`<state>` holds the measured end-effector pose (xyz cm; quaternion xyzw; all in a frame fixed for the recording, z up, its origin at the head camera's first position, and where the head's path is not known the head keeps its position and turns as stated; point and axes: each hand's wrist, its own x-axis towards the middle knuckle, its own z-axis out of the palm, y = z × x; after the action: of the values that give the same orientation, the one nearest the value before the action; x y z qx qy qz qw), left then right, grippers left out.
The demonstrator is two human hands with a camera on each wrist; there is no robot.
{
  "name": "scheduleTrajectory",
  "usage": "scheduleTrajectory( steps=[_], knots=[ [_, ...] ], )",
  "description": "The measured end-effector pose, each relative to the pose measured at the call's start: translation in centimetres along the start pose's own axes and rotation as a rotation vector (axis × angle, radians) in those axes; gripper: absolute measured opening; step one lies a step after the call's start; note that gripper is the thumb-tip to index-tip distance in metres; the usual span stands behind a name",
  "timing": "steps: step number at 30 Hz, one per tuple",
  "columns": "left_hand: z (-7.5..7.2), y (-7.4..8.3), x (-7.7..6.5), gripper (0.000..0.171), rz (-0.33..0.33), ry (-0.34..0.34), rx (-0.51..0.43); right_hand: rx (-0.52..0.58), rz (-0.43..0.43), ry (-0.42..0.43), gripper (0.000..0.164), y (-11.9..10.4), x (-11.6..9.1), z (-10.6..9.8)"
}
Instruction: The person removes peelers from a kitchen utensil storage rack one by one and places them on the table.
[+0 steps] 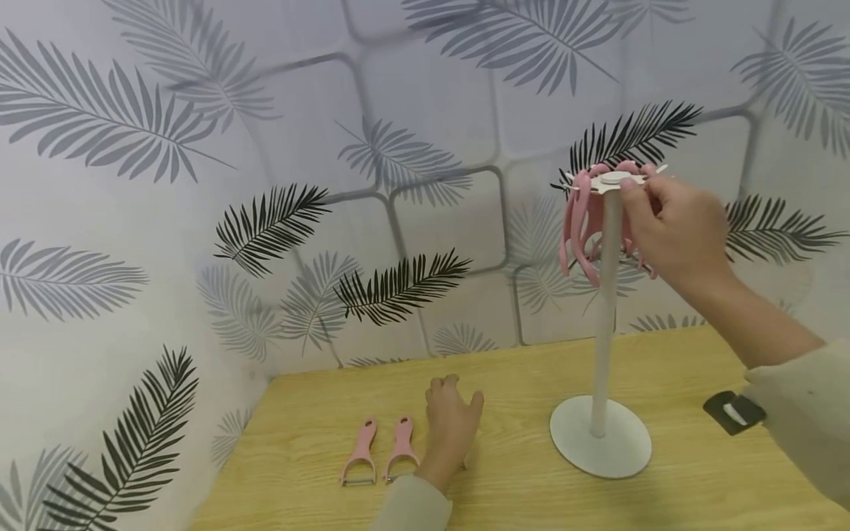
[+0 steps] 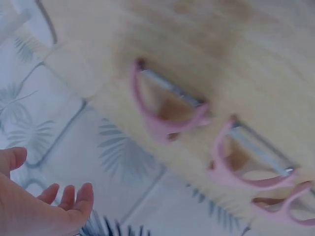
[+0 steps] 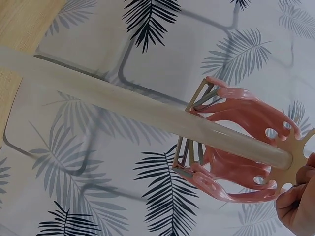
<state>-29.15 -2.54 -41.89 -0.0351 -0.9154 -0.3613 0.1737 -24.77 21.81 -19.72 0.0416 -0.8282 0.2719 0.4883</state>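
Note:
In the head view my right hand [image 1: 687, 228] pinches the edge of the white hook plate [image 1: 614, 178] at the top of an upright stand [image 1: 606, 317]. Several pink peelers [image 1: 580, 221] hang from that plate; the right wrist view shows their metal blades below the pink handles [image 3: 251, 105]. My left hand [image 1: 451, 417] hovers over the table, fingers spread and relaxed, holding nothing. Left of it, a pink peeler [image 1: 364, 446] and a second peeler [image 1: 403, 439] lie side by side. A third peeler [image 2: 170, 120] is mostly hidden by my left arm in the head view.
The stand's round white base [image 1: 571, 435] sits on the wood-grain table [image 1: 518, 391]. Behind the table rises a wall [image 1: 438, 221] with a leaf pattern. A small black item [image 1: 733, 413] with a white part shows beside my right sleeve.

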Motion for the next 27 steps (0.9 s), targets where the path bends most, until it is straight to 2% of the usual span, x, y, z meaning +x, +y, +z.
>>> scheduleTrajectory(
  steps=[5, 8, 13, 19, 25, 27],
  knots=[
    [-0.7, 2.7, 0.7, 0.039, 0.096, 0.015, -0.164, -0.045, -0.047, 0.014, 0.042, -0.1, 0.2, -0.1],
    [-1.2, 4.0, 0.9, 0.038, 0.148, 0.016, -0.213, -0.057, -0.065, 0.003, 0.042, -0.2, 0.3, -0.1],
    [-2.1, 6.2, 1.0, 0.037, 0.199, 0.013, -0.285, -0.055, -0.062, -0.03, 0.044, -0.3, 0.3, -0.2],
    [-2.8, 9.1, 0.9, 0.036, 0.298, 0.015, -0.327, -0.048, -0.043, -0.068, 0.045, -0.2, 0.4, -0.5],
    [-3.2, 11.9, 0.7, 0.034, 0.476, 0.088, -0.348, 0.002, -0.009, -0.08, 0.045, 0.1, 0.5, -0.7],
    [-3.4, 12.9, 0.8, 0.034, 0.511, 0.115, -0.362, 0.014, -0.006, -0.076, 0.045, 0.2, 0.6, -0.7]
  ],
)
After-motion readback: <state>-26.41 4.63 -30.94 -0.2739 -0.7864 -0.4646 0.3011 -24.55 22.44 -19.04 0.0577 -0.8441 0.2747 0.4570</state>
